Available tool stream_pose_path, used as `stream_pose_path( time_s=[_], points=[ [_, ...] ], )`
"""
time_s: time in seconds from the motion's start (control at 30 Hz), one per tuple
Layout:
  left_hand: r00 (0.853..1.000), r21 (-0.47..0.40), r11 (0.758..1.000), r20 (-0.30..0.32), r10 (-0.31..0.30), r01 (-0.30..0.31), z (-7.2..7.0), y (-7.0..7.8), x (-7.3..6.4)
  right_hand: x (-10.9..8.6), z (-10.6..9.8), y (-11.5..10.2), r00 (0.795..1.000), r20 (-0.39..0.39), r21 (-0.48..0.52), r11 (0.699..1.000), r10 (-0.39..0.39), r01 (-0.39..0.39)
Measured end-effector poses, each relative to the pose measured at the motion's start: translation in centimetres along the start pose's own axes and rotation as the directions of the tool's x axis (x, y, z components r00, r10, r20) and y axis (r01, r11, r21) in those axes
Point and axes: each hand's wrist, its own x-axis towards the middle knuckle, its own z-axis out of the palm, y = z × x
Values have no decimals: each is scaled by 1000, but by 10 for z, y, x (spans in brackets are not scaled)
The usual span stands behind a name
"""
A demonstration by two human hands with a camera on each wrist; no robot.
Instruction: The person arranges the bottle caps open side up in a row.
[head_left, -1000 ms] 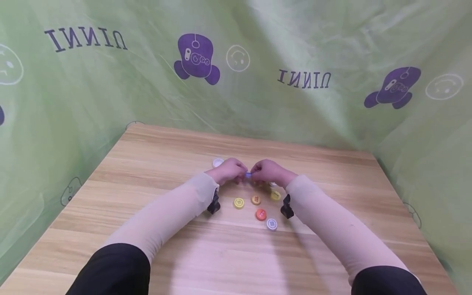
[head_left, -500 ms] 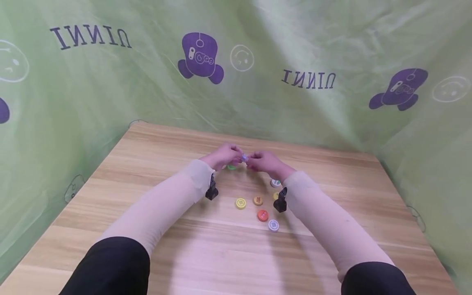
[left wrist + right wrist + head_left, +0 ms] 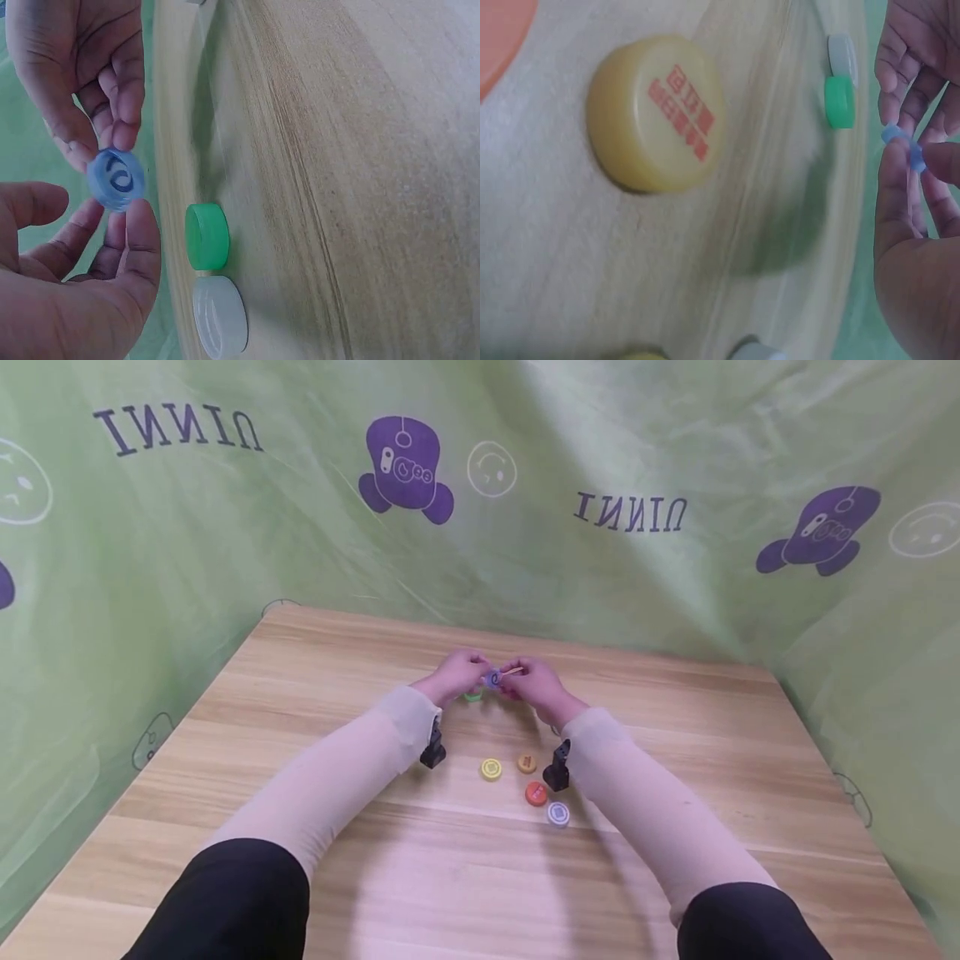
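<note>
A small blue bottle cap [image 3: 116,180] is between my two hands above the far part of the table. My left hand [image 3: 457,674] has thumb and finger tips on one side of its rim; one finger is lifted away. From the opposite side my right hand [image 3: 534,683] pinches the rim with thumb and fingers. In the left wrist view the cap's hollow inside faces the camera. A green bottle cap [image 3: 208,237] stands below the hands, with a white bottle cap [image 3: 220,318] beside it. In the head view, my left hand hides the white one.
Nearer me lie a yellow cap [image 3: 491,769], a tan cap with red print [image 3: 656,112], an orange-red cap [image 3: 536,793] and a pale cap [image 3: 558,814]. A cap is partly hidden under my right wrist. Green cloth [image 3: 337,560] hangs behind the wooden table [image 3: 360,893].
Both hands have moved away from me with the blue cap, lifting it and turning it. The green cap has come into view beside the left hand; the white one is now covered in the head view.
</note>
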Motion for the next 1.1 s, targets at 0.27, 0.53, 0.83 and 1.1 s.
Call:
stream_pose_path(
  time_s=[0.27,0.53,0.83,1.1],
  points=[
    [1000,93,996,15,14,-16,1,0,0,6,3,8,998,1,-7,998,58,-58],
    [997,220,972,47,68,-77,1,0,1,7,3,14,996,14,-29,995,92,-92],
    [995,308,948,82,56,-79,0,0,1,7,4,16,993,15,-145,983,118,-115],
    [993,338,938,107,40,-74,-2,0,2,10,5,17,992,2,-183,975,126,-124]
  ],
)
